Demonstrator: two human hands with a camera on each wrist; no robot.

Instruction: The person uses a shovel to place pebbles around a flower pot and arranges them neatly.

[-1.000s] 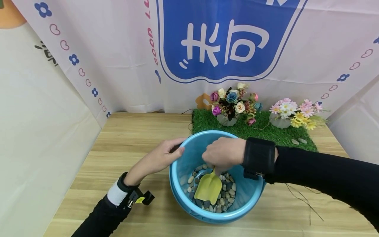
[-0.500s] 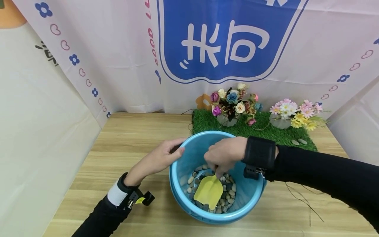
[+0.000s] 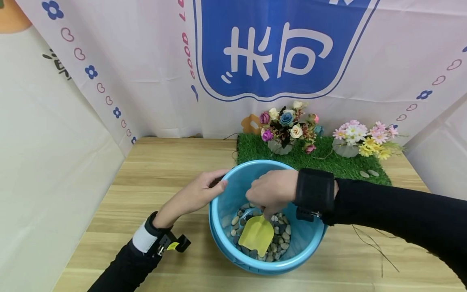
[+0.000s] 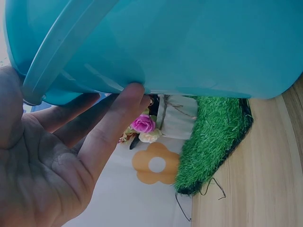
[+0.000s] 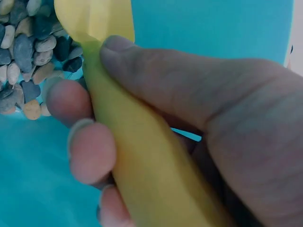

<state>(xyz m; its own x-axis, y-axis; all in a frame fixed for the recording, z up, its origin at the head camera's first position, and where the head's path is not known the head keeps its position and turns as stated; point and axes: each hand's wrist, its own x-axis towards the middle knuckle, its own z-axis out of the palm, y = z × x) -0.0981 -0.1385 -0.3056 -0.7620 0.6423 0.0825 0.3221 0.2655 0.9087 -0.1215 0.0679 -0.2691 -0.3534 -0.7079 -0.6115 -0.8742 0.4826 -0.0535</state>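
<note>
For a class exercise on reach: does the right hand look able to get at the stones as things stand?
Probably yes. The right hand holds the yellow scoop inside the open bucket; the scoop is over some stones, but others beside it lie uncovered.

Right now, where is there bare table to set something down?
The table is bare between the left hand and the curtain, and between the left sleeve and bucket. Crowded: the back right, with flowers and two stones on a grass mat; strands lie right of the bucket.

Both sleeves point(image 3: 386, 209) are black, as are the wrist straps point(image 3: 314, 190) — the left carrying a white band point(image 3: 144, 238).
</note>
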